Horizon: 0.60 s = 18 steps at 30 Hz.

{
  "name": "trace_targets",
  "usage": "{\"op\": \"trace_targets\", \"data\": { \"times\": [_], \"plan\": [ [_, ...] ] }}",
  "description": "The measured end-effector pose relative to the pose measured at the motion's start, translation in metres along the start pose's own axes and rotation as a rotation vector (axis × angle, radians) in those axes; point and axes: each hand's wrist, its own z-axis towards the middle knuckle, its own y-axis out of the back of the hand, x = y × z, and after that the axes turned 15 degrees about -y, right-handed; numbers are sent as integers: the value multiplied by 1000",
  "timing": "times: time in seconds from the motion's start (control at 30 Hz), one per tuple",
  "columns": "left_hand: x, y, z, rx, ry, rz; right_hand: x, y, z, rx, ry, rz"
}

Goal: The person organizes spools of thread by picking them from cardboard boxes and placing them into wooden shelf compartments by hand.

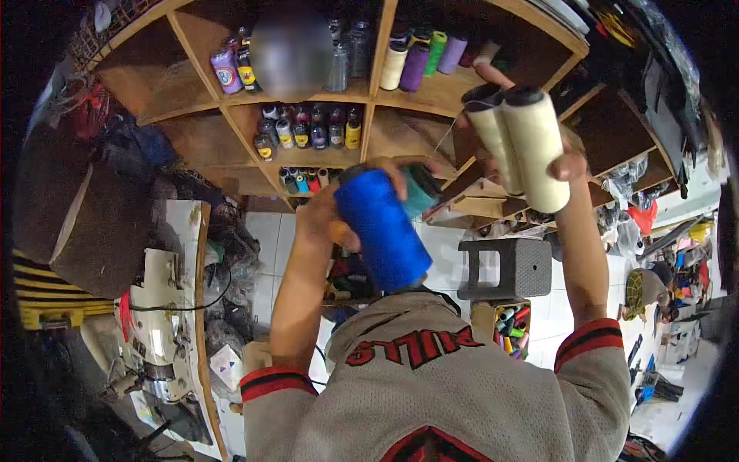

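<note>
My left hand (pixel 317 221) is wrapped round a large blue thread cone (pixel 385 231), tilted with its lower end to the right. Just behind it is a teal thread cone (pixel 421 192), partly covered by the fingers and the blue one; whether the same hand grips it I cannot tell. On the other side, my right hand (pixel 570 163) is closed on a pair of cream thread cones, the nearer cream cone (pixel 536 154) overlapping the farther cream cone (pixel 493 138). Both hands are raised before the wooden shelf (pixel 308 98).
Upper compartments hold cream, purple and green thread cones (pixel 416 65) and several small bottles (pixel 308 132). A grey stool (pixel 523 267) stands on the white tiled floor, near a box of coloured spools (pixel 512 331). At left is a sewing machine (pixel 160 308) on a table.
</note>
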Motion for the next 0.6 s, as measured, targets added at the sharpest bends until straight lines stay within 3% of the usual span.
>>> {"op": "trace_targets", "data": {
  "times": [0.23, 0.33, 0.5, 0.6],
  "plan": [
    [-6, 28, -41, -130, -147, -8, 6, 45, -22, -84, 173, -146],
    [-9, 19, -55, -360, -104, -20, 9, 41, -31, -89, 234, -82],
    [6, 52, -72, -434, -214, 33, 12, 71, -56, -84, 421, -13],
    [19, 79, -91, -467, -228, 15, 11, 59, -64, -396, 463, -23]
  ]
}}
